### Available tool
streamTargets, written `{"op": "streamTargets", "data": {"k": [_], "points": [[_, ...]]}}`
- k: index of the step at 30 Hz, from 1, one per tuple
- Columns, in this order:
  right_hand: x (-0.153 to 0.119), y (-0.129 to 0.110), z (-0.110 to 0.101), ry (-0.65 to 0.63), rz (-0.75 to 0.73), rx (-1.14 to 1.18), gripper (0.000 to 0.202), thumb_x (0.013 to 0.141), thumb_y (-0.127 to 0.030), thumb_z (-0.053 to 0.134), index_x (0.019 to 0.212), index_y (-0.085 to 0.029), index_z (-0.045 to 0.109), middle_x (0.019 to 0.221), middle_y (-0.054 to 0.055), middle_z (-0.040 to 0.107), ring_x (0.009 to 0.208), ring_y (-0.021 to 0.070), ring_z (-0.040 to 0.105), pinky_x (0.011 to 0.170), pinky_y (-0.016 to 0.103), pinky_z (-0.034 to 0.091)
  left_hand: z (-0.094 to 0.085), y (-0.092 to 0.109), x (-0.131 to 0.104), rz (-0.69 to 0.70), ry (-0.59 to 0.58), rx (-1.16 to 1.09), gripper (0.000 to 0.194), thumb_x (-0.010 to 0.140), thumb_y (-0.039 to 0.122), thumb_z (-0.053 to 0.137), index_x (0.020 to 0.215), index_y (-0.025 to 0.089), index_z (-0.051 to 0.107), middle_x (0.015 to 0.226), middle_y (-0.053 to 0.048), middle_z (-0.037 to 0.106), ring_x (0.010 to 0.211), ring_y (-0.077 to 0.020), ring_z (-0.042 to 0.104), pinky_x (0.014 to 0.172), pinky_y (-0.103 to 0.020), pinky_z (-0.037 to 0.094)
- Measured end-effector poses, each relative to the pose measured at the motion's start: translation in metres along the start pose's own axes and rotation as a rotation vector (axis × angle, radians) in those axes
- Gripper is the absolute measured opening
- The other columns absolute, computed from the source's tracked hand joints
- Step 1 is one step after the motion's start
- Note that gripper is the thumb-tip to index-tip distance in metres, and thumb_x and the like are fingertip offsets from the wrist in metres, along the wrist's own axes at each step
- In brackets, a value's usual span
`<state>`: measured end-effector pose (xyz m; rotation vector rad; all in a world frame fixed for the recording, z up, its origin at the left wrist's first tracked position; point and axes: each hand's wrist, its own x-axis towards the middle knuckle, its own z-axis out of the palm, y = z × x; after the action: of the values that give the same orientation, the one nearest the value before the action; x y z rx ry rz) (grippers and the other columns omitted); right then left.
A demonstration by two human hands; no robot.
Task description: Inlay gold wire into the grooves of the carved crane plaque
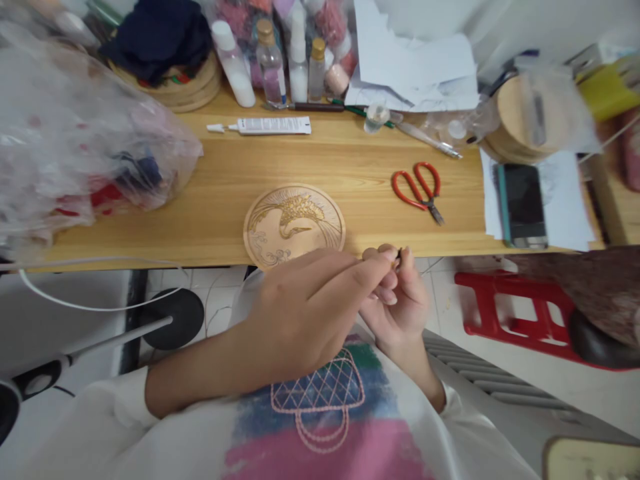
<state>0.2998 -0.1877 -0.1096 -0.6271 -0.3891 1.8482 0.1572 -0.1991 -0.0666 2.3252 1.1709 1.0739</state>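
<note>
My left hand (310,307) reaches across to the right, its thumb and fingertips pinched together at a small dark object (399,259). My right hand (400,303) holds the same small piece between thumb and fingers, so the two hands meet just off the table's front edge. What the piece is cannot be made out. Partly behind my left hand lies a round wooden disc (305,237) with a golden crane design. Red-handled pliers (420,193) rest on the table beyond my right hand, jaws toward the front.
On the wooden table (225,173) are a white glue tube (274,125), bottles at the back, a plastic bag (90,147) at left, and a phone (523,203) on papers at right. A red stool (515,313) stands below.
</note>
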Motion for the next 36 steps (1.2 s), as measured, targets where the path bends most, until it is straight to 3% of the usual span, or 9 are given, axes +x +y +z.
{"op": "streamTargets", "data": {"k": [6, 13, 18, 25, 29, 33, 36], "points": [[0.002, 0.001, 0.002, -0.009, 0.024, 0.008, 0.016, 0.076, -0.036, 0.081, 0.068, -0.025, 0.073, 0.046, -0.01, 0.038, 0.038, 0.0033, 0.028, 0.044, 0.016, 0.04, 0.0, -0.002, -0.002, 0.014, 0.011, 0.008, 0.027, 0.098, 0.008, 0.043, 0.116, 0.02, 0.06, 0.102, -0.001, 0.076, 0.093, -0.0106, 0.072, 0.085, -0.022, 0.061], [0.001, 0.001, 0.002, 0.062, 0.016, -0.113, 0.031, 0.072, -0.046, 0.082, 0.058, -0.026, 0.062, 0.042, -0.01, 0.032, 0.037, 0.0072, 0.024, 0.042, 0.023, 0.035, 0.0, -0.003, -0.002, -0.013, -0.04, -0.01, 0.036, 0.097, 0.007, 0.042, 0.123, 0.023, 0.061, 0.108, -0.002, 0.076, 0.097, -0.0132, 0.072, 0.088, -0.026, 0.061], [0.002, 0.001, 0.0, 0.002, 0.004, -0.13, 0.035, 0.078, -0.048, 0.076, 0.058, -0.024, 0.059, 0.043, -0.01, 0.03, 0.037, 0.0062, 0.029, 0.044, 0.02, 0.04, 0.003, -0.005, -0.004, -0.017, -0.032, -0.02, 0.034, 0.096, 0.007, 0.044, 0.122, 0.019, 0.061, 0.11, -0.003, 0.075, 0.099, -0.012, 0.071, 0.09, -0.023, 0.059], [0.007, 0.002, -0.002, 0.075, -0.011, -0.052, 0.02, 0.069, -0.04, 0.085, 0.064, -0.026, 0.072, 0.045, -0.01, 0.048, 0.038, 0.0038, 0.037, 0.044, 0.017, 0.042, 0.007, -0.013, -0.008, -0.041, -0.006, -0.051, 0.03, 0.097, 0.01, 0.047, 0.123, 0.018, 0.06, 0.103, -0.003, 0.076, 0.093, -0.0127, 0.072, 0.083, -0.023, 0.059], [0.011, 0.003, -0.016, 0.177, -0.003, -0.12, 0.022, 0.066, -0.041, 0.085, 0.065, -0.023, 0.072, 0.05, -0.007, 0.059, 0.044, 0.0038, 0.047, 0.048, 0.017, 0.044, 0.002, -0.022, -0.01, -0.11, 0.014, 0.017, 0.023, 0.096, 0.011, 0.049, 0.112, 0.02, 0.064, 0.092, 0.0, 0.077, 0.082, -0.0122, 0.072, 0.077, -0.022, 0.059], [0.016, 0.003, -0.033, 0.233, 0.062, -0.193, 0.023, 0.063, -0.04, 0.086, 0.068, -0.021, 0.074, 0.052, -0.004, 0.064, 0.044, 0.0049, 0.051, 0.045, 0.016, 0.041, -0.007, -0.031, -0.012, -0.185, 0.025, 0.098, 0.015, 0.094, 0.015, 0.055, 0.102, 0.023, 0.065, 0.089, 0.001, 0.078, 0.076, -0.0135, 0.073, 0.072, -0.023, 0.06], [0.019, 0.002, -0.039, 0.251, 0.023, -0.225, 0.02, 0.065, -0.038, 0.082, 0.064, -0.02, 0.072, 0.054, -0.003, 0.065, 0.046, 0.0073, 0.054, 0.046, 0.019, 0.043, -0.009, -0.042, -0.017, -0.226, 0.029, 0.129, 0.014, 0.094, 0.018, 0.056, 0.099, 0.025, 0.067, 0.089, 0.002, 0.078, 0.073, -0.0143, 0.073, 0.069, -0.025, 0.06]]}}
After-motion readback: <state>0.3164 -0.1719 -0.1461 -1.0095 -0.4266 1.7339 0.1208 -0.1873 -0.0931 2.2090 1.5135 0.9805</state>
